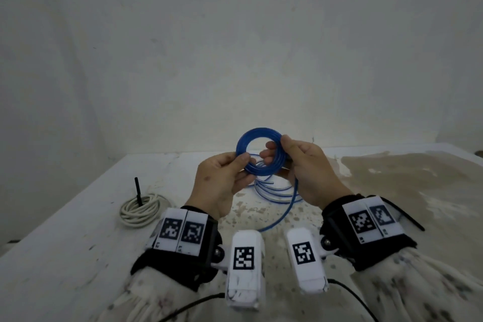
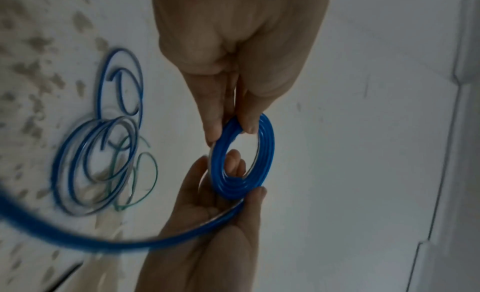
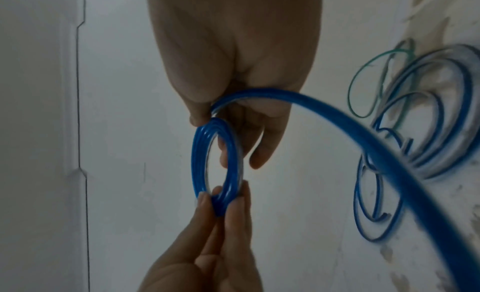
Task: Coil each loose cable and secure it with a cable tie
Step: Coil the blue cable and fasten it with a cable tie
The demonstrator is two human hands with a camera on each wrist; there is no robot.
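A blue cable coil [image 1: 241, 142] is held up above the white table [image 1: 65, 243] between both hands. My left hand [image 1: 243, 165] pinches its lower left side with thumb and fingers. My right hand [image 1: 277, 148] grips its right side, thumb on the outside and fingers through the ring. The cable's loose tail [image 1: 285, 212] hangs from the right hand down to the table. The left wrist view shows the coil [image 2: 269, 152] pinched by the left hand [image 2: 232, 132]. In the right wrist view the coil [image 3: 197, 159] sits under the right hand [image 3: 210, 128].
More loose blue cable loops [image 1: 274, 191] and a thin green wire [image 2: 150, 181] lie on the table behind the hands. A coiled white cable [image 1: 141, 208] with a black tie [image 1: 138, 191] standing up from it lies at the left. A black strip [image 1: 410, 219] lies by the right wrist.
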